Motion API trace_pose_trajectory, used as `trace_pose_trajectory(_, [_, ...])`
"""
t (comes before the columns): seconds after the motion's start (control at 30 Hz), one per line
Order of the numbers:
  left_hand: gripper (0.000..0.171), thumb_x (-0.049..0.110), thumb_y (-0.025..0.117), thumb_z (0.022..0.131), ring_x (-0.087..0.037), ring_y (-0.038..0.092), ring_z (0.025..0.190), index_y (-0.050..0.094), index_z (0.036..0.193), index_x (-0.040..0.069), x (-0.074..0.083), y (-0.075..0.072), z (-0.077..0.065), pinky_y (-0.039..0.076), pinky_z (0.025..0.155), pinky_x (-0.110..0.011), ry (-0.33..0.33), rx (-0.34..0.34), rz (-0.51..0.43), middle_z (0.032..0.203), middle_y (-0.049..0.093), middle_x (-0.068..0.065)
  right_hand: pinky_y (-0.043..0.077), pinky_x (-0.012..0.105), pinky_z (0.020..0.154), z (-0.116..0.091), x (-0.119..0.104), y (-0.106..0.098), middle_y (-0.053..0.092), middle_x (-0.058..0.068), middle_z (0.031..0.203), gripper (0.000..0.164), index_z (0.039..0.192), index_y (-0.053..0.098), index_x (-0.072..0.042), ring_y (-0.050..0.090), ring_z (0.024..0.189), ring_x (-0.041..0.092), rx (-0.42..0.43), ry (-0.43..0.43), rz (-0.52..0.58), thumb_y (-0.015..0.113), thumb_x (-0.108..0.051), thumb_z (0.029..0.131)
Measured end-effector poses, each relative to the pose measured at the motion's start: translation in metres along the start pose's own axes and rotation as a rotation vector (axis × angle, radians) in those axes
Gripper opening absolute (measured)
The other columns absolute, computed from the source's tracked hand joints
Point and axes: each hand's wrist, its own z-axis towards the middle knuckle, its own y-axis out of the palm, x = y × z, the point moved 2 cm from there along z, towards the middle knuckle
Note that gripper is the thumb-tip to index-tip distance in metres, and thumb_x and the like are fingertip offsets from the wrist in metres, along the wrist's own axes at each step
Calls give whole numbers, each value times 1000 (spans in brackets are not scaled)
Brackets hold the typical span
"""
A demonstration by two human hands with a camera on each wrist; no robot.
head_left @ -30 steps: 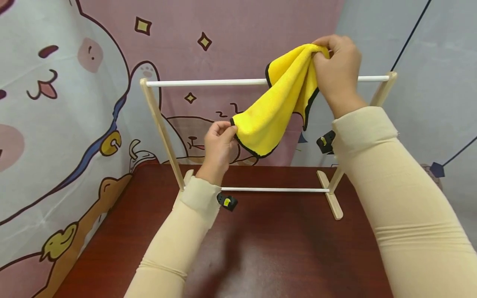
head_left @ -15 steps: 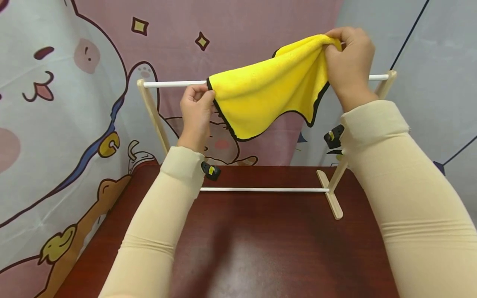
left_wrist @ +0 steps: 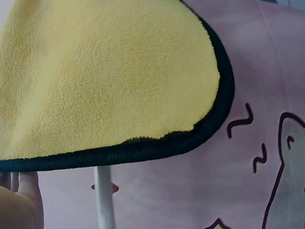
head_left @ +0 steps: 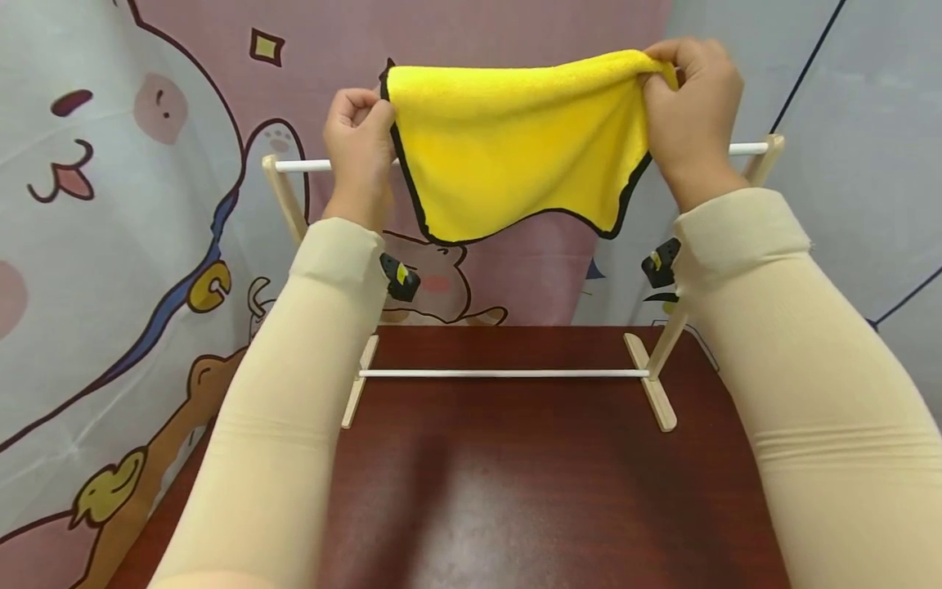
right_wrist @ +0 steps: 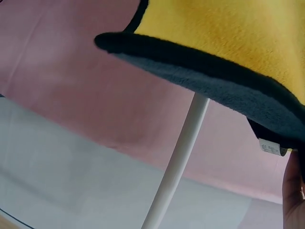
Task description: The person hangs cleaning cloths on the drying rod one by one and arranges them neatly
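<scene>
While the left hand (head_left: 361,147) pinches the left edge of a yellow, black-trimmed towel (head_left: 508,147), the right hand (head_left: 695,114) grips the bunched right end of its top, the cloth stretched between them across the upper middle of the frame. Behind it runs the white top bar (head_left: 749,149) of a wooden-legged rack (head_left: 668,347) standing on a reddish-brown worktop (head_left: 515,499).

Uneven grips could leave the towel crooked: its top is smooth at left, gathered at right, and the lower hem bows upward. A loose pinch might let the left edge drop; a fold snagging on the bar could drag or tip the slender rack.

The towel masks the bar's middle, and whether any layer hangs behind or touches it cannot be told. The left sleeve (head_left: 275,409) covers much of the left post (head_left: 285,196). Both wrist views crop the hands at their lower corners, and print on a white label (right_wrist: 269,146) is illegible.
</scene>
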Motion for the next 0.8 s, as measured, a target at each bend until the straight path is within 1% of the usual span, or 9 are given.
trace_pose_trajectory(0.1, [15, -1, 53, 91, -13, 44, 65, 50, 80, 9, 9, 3, 7, 37, 54, -22, -10, -9, 5, 81, 53, -2, 41, 14, 79, 2, 0, 1, 43, -20, 86, 24, 113, 72, -8, 40, 84, -7, 17, -22, -14, 58, -17, 96])
trace_pose_trajectory(0.13, [15, -1, 53, 91, -12, 41, 62, 50, 80, 9, 12, 4, 9, 34, 52, -22, -9, -16, 16, 80, 52, -2, 41, 14, 79, 3, 1, 1, 43, -20, 86, 24, 113, 72, -8, 40, 84, -7, 20, -26, -18, 58, -17, 96])
trace_pose_trajectory(0.23, [15, 0, 54, 92, -11, 38, 58, 50, 81, 9, 19, 7, 11, 32, 51, -21, -18, -46, 29, 80, 52, -1, 40, 13, 80, 5, 3, 1, 42, -21, 85, 23, 112, 72, -8, 39, 85, -8, 34, -40, -28, 59, -16, 95])
trace_pose_trajectory(0.33, [14, 1, 54, 93, -11, 35, 56, 50, 83, 9, 23, 10, 11, 31, 51, -20, -30, -73, 36, 77, 49, -2, 38, 12, 81, 7, 5, 2, 41, -22, 83, 22, 110, 73, -6, 38, 85, -10, 51, -55, -44, 59, -14, 95])
trace_pose_trajectory(0.4, [15, 1, 54, 93, -12, 37, 58, 50, 83, 10, 25, 11, 13, 31, 51, -20, -45, -80, 27, 75, 46, -2, 37, 11, 82, 8, 6, 3, 40, -23, 82, 22, 110, 73, -5, 37, 85, -11, 58, -66, -56, 59, -13, 95])
trace_pose_trajectory(0.47, [15, 1, 54, 94, -12, 40, 61, 49, 83, 10, 26, 12, 14, 33, 52, -21, -46, -81, 28, 76, 46, -2, 36, 11, 83, 8, 8, 4, 39, -23, 83, 22, 110, 73, -5, 36, 85, -11, 55, -66, -68, 59, -14, 95])
trace_pose_trajectory(0.57, [16, 2, 55, 93, -13, 43, 63, 48, 81, 10, 23, 14, 17, 33, 52, -21, -50, -72, 21, 76, 46, -2, 36, 13, 88, 8, 11, 6, 40, -22, 85, 24, 112, 72, -6, 36, 88, -10, 39, -60, -102, 57, -14, 95])
trace_pose_trajectory(0.67, [19, 1, 55, 92, -12, 41, 59, 47, 78, 10, 16, 16, 19, 30, 47, -20, -63, -59, 32, 73, 45, -2, 37, 16, 94, 7, 15, 7, 42, -20, 89, 25, 114, 72, -7, 38, 92, -7, 17, -46, -148, 55, -14, 95])
trace_pose_trajectory(0.8, [19, 1, 53, 92, -11, 37, 56, 47, 77, 11, 4, 15, 20, 27, 45, -19, -89, -46, 60, 74, 43, -1, 37, 21, 98, 5, 22, 10, 50, -11, 97, 27, 115, 71, -8, 46, 102, 7, -9, -40, -196, 53, -13, 96])
